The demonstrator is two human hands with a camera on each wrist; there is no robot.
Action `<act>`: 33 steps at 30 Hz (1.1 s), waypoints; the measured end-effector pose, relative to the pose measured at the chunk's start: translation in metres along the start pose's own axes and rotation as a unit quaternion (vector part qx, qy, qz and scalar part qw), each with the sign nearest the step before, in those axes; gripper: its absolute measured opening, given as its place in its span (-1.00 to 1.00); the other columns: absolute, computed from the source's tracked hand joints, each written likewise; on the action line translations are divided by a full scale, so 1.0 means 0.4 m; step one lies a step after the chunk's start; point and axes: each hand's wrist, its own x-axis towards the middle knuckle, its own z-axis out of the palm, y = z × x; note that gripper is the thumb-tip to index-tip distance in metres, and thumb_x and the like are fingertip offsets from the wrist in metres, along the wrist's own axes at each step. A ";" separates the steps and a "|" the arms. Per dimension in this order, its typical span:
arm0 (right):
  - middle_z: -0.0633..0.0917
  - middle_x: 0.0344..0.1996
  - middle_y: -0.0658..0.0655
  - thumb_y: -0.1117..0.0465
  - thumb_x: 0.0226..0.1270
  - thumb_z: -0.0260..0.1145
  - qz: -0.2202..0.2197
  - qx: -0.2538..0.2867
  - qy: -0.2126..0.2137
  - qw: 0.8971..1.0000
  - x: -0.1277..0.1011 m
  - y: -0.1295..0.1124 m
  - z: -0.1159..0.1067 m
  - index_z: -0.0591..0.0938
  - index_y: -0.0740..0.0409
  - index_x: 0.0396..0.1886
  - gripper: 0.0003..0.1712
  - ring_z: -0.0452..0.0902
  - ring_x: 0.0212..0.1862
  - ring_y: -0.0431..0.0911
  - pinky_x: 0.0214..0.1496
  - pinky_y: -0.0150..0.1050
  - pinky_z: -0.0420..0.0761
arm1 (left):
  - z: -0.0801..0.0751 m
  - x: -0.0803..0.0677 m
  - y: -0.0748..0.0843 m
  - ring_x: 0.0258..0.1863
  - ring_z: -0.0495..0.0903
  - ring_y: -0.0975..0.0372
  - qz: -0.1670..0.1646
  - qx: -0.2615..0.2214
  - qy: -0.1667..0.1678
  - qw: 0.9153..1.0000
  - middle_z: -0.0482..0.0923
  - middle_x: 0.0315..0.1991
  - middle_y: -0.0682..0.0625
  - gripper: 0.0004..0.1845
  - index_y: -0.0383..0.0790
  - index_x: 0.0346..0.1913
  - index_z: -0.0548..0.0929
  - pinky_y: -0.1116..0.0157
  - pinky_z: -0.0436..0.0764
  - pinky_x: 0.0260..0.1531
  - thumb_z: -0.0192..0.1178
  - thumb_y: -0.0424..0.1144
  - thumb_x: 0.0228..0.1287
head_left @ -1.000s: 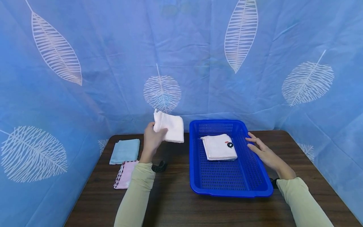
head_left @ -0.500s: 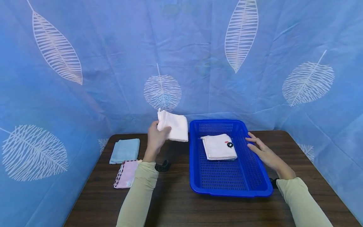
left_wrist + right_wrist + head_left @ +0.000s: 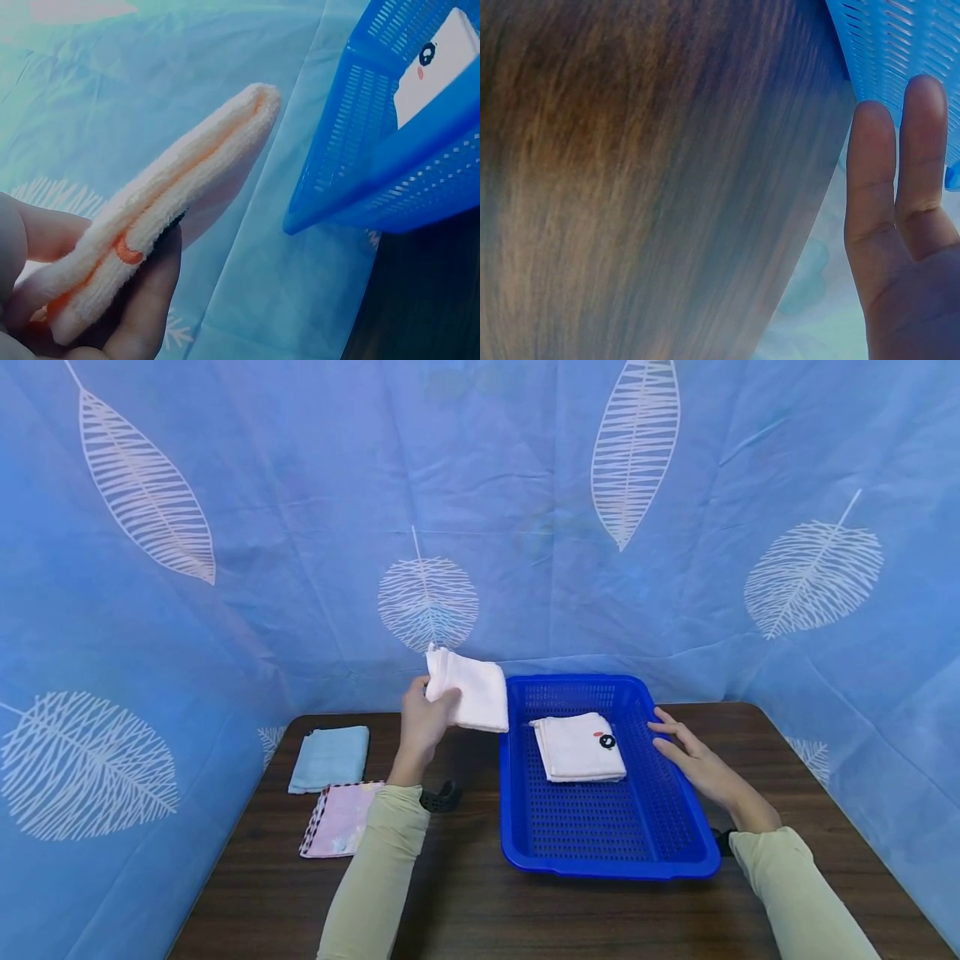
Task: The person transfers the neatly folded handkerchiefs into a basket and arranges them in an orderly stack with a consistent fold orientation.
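My left hand [image 3: 425,724] pinches a folded white towel [image 3: 480,693] between thumb and fingers, raised above the table just left of the blue plastic basket [image 3: 512,810]. In the left wrist view the towel [image 3: 180,172] shows its thick folded layers edge-on, with a small orange mark. Another folded white towel [image 3: 576,750], with a black round eye and a red spot, lies inside the basket toward its back. My right hand [image 3: 697,764] rests with extended fingers against the basket's right rim; in the right wrist view its straight fingers [image 3: 871,172] are at the basket's perforated side [image 3: 889,45].
Left on the dark wooden table [image 3: 465,910] lie a folded light-blue towel [image 3: 330,758] and, nearer, a folded pink towel [image 3: 341,818] with a checked edge, partly covered by my left sleeve. A blue leaf-printed cloth [image 3: 510,593] hangs behind the table.
My left hand has carried the white towel to the right, up to the basket's left edge. The right hand and the basket have stayed in place.
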 end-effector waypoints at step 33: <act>-0.24 0.69 0.12 -0.08 0.67 -0.01 0.010 -0.009 0.004 1.000 0.005 0.005 0.001 0.17 0.21 0.58 -0.30 -0.42 0.64 0.41 0.38 0.64 -0.11 | 0.136 -0.030 0.027 0.09 0.69 -0.09 -0.013 -0.069 -0.034 0.997 0.48 0.28 -0.34 -0.44 -0.38 0.35 0.42 0.10 0.78 -0.17 0.24 -0.26 0.35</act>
